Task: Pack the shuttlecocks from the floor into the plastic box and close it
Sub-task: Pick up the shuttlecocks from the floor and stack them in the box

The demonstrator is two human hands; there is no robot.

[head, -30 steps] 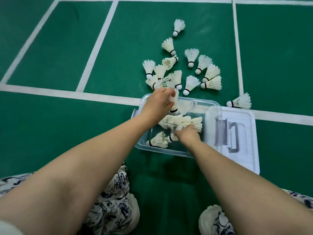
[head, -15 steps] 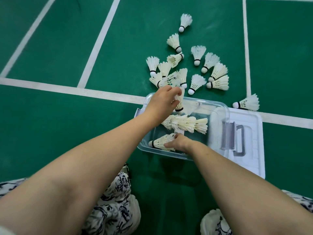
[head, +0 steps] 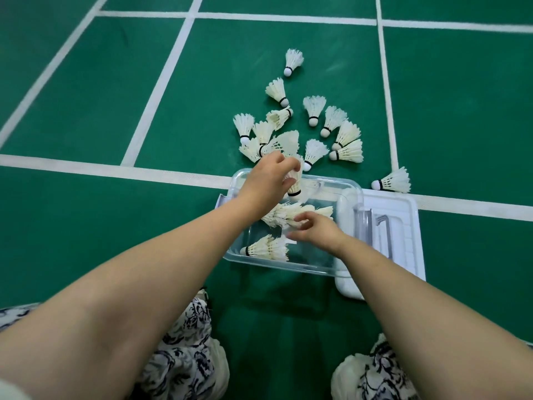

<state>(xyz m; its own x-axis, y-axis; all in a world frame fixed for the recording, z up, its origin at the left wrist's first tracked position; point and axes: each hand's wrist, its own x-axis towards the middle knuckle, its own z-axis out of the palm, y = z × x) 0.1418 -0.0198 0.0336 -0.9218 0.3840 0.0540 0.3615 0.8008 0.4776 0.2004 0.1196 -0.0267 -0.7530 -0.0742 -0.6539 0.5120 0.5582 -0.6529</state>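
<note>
No legible writing — left hand (head: 266, 180) fingers pinch shuttlecock (head: 294, 183) over plastic box (head: 291, 265).

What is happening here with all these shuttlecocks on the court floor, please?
A person is crouched over a clear plastic box on the green floor, filling it with shuttlecocks. The left hand holds a shuttlecock over the box's far edge, while the right hand reaches inside among those already packed. A loose pile of shuttlecocks lies beyond the box, so much remains. The lid lies beside the box, which is not yet closed.
</note>
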